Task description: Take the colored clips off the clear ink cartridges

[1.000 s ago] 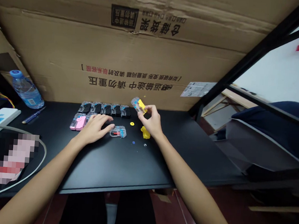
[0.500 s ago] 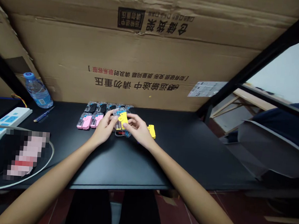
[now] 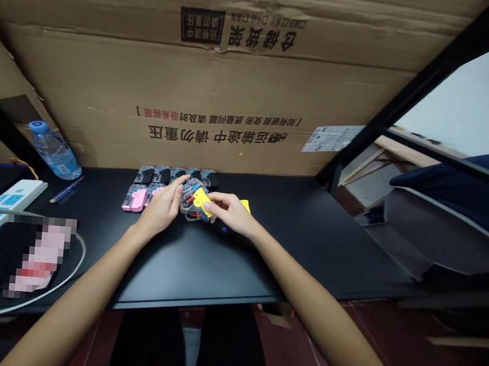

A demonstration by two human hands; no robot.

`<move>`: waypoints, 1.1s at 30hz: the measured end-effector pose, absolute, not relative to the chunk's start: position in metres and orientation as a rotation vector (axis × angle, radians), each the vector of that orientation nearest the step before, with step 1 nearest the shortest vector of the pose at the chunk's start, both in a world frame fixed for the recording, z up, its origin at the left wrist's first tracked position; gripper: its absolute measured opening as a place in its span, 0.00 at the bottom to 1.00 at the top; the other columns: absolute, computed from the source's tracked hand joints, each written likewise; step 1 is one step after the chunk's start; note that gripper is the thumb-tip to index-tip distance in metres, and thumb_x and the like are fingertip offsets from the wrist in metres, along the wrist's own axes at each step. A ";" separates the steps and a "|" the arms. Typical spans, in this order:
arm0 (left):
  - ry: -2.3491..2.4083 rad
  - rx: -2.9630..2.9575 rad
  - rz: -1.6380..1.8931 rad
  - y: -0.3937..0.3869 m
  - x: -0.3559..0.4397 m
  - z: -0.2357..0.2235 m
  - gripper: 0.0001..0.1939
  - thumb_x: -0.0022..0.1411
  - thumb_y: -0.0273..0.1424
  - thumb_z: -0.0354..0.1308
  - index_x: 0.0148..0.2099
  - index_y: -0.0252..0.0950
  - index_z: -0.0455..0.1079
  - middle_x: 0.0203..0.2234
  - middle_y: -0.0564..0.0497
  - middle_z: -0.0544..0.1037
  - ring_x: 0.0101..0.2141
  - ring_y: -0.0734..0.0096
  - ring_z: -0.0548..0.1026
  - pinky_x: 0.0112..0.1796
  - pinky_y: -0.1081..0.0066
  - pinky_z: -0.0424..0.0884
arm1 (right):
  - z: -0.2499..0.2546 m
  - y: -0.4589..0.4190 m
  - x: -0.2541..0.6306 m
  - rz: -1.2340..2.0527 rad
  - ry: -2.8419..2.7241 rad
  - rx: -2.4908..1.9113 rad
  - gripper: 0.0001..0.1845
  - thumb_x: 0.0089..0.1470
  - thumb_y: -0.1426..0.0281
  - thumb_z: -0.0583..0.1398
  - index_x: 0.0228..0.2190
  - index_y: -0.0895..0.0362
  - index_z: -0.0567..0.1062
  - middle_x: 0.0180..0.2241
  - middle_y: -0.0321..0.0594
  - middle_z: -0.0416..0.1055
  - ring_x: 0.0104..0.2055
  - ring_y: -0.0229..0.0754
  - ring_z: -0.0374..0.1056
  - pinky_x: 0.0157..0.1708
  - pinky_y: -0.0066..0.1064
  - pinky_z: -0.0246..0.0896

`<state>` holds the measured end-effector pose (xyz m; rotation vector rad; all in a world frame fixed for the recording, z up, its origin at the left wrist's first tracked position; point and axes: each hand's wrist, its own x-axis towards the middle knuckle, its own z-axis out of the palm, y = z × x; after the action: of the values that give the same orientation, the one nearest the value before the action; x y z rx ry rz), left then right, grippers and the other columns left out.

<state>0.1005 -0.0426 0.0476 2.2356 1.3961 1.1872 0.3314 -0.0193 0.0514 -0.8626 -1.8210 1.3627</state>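
My right hand (image 3: 231, 213) pinches a small plastic gadget by its yellow part (image 3: 202, 200), which is tilted. Clear plastic with red and blue bits shows beside and under it; I cannot tell which pieces belong to the held one. My left hand (image 3: 160, 207) is just left of it, fingers stretched out and apart from the yellow part. Behind that hand lie pink-and-clear gadgets (image 3: 134, 198), one partly covered. A row of several black-and-clear ones (image 3: 146, 175) sits further back. Another yellow piece (image 3: 246, 205) is mostly hidden behind my right hand.
A cardboard sheet (image 3: 218, 85) stands along the back of the black table (image 3: 204, 270). To the left are a water bottle (image 3: 56, 151), a screwdriver (image 3: 66, 190), a white power strip (image 3: 7, 209) and a looped cable (image 3: 82, 249). A small blue bit (image 3: 224, 229) lies near my right hand.
My left hand has let go of the yellow-and-clear gadget and moved slightly left. The yellow part has tilted in my right hand. The whole view has shifted a little.
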 end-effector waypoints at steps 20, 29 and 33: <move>1.003 1.406 1.093 -0.043 0.115 0.045 0.30 0.68 0.58 0.60 0.53 0.37 0.66 0.30 0.51 0.80 0.24 0.68 0.80 0.18 0.76 0.66 | 0.037 -0.016 0.331 0.598 -1.761 -0.808 0.14 0.66 0.58 0.65 0.47 0.54 0.82 0.45 0.46 0.80 0.43 0.47 0.77 0.44 0.41 0.77; 1.215 1.674 1.224 -0.053 0.124 0.039 0.25 0.76 0.46 0.54 0.67 0.38 0.63 0.51 0.43 0.83 0.44 0.60 0.84 0.48 0.59 0.82 | 0.034 -0.027 0.319 -0.131 -2.118 -0.880 0.18 0.74 0.68 0.57 0.58 0.56 0.80 0.47 0.53 0.81 0.47 0.53 0.78 0.49 0.46 0.79; 1.121 1.707 1.185 -0.055 0.129 0.035 0.28 0.76 0.45 0.55 0.70 0.36 0.65 0.55 0.41 0.83 0.49 0.57 0.84 0.55 0.57 0.80 | 0.029 -0.024 0.319 -0.061 -2.081 -0.913 0.18 0.74 0.69 0.56 0.58 0.54 0.81 0.50 0.52 0.82 0.50 0.52 0.80 0.52 0.44 0.80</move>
<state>0.1294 -0.0553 0.0352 1.7069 1.1205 1.1851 0.3194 -0.0245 0.0287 -0.9127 -2.0810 -0.0615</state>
